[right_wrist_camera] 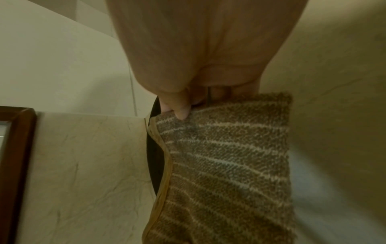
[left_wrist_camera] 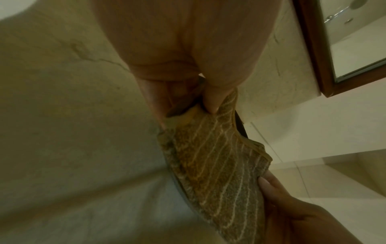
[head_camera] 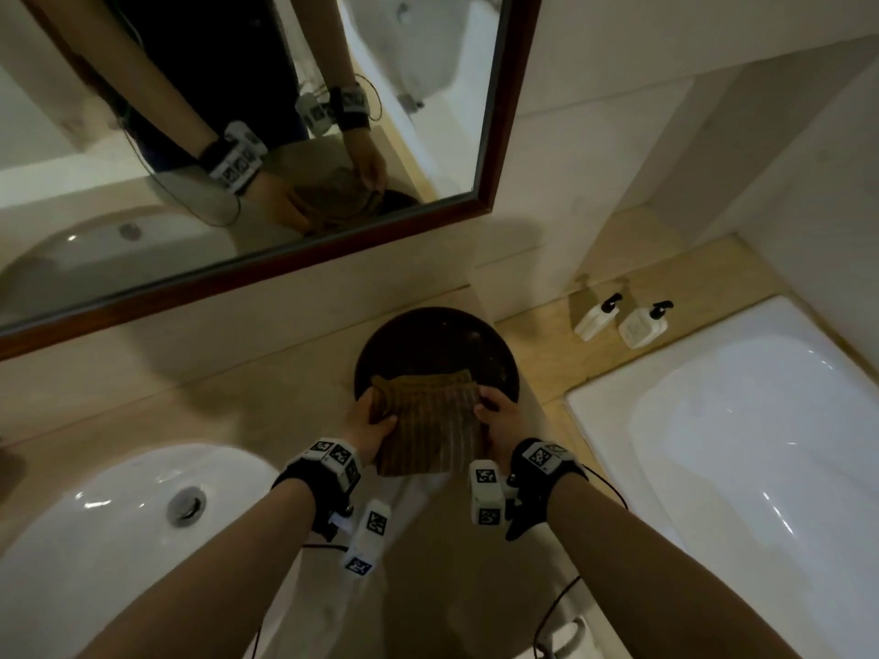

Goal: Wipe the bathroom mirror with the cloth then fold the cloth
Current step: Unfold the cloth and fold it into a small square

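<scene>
A brown striped cloth [head_camera: 428,423] [left_wrist_camera: 211,163] [right_wrist_camera: 225,165], folded into a rectangle, is held between both hands above the counter, its far edge over a dark round tray [head_camera: 435,347]. My left hand [head_camera: 368,423] pinches its left side, thumb on top and fingers beneath [left_wrist_camera: 211,100]. My right hand [head_camera: 499,418] pinches the right side the same way [right_wrist_camera: 179,107]. The wood-framed mirror [head_camera: 266,135] hangs on the wall behind and reflects both hands with the cloth.
A white sink [head_camera: 128,506] is set in the beige counter [head_camera: 247,397] at the lower left. A white bathtub [head_camera: 742,444] lies to the right, with two white pump bottles [head_camera: 618,321] on its ledge. Cables hang from both wrists.
</scene>
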